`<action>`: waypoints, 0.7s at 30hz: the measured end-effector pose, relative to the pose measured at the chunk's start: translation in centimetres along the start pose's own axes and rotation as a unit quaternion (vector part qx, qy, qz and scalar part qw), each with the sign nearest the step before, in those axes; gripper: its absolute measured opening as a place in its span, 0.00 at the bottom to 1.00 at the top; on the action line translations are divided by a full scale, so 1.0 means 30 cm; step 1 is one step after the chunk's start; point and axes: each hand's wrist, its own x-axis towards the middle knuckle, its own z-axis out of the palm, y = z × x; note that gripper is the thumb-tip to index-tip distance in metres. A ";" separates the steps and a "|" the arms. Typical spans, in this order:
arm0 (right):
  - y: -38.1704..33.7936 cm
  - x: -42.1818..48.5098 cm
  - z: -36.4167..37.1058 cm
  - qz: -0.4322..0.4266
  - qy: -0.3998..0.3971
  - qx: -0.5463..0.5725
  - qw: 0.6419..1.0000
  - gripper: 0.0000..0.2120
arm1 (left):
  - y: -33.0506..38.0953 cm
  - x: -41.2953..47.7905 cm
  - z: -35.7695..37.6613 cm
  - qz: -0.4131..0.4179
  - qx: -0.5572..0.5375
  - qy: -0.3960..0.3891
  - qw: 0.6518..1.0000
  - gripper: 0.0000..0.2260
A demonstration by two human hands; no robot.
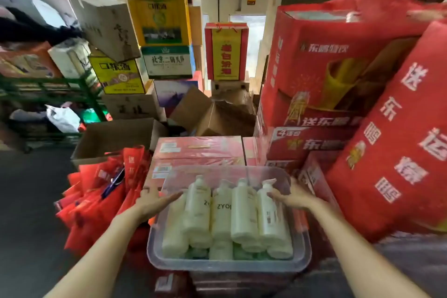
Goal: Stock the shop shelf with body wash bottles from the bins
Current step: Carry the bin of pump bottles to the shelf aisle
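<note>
Clear-plastic bin (227, 267), bottles (244, 213) packed between our fingers: heavy, slick walls; left hand (152, 203) fingers straight, flat on it; right hand (294, 198) curl unclear. We'd hook under rim.

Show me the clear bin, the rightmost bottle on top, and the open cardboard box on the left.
clear bin (227, 266), head view, on its near wall.
rightmost bottle (271, 220), head view, on its cream body.
open cardboard box (113, 136), head view, on its inner wall.
</note>
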 end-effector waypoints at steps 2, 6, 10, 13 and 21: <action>0.020 -0.004 0.012 0.040 0.010 0.024 0.999 0.25 | -0.024 0.021 0.019 -0.067 -0.005 -0.016 0.998 0.68; 0.079 0.001 0.065 0.093 0.022 0.090 0.991 0.35 | -0.060 0.048 0.082 -0.111 -0.077 -0.048 0.990 0.71; 0.089 -0.011 0.085 0.145 0.037 0.171 0.974 0.47 | -0.073 0.090 0.102 -0.092 -0.148 -0.019 0.985 0.58; 0.105 0.006 0.097 0.168 0.064 0.221 0.959 0.51 | -0.061 0.123 0.082 -0.047 -0.173 -0.020 0.984 0.26; 0.136 -0.001 0.092 0.209 0.135 0.211 0.945 0.49 | -0.056 0.141 0.067 -0.088 -0.165 -0.085 0.979 0.38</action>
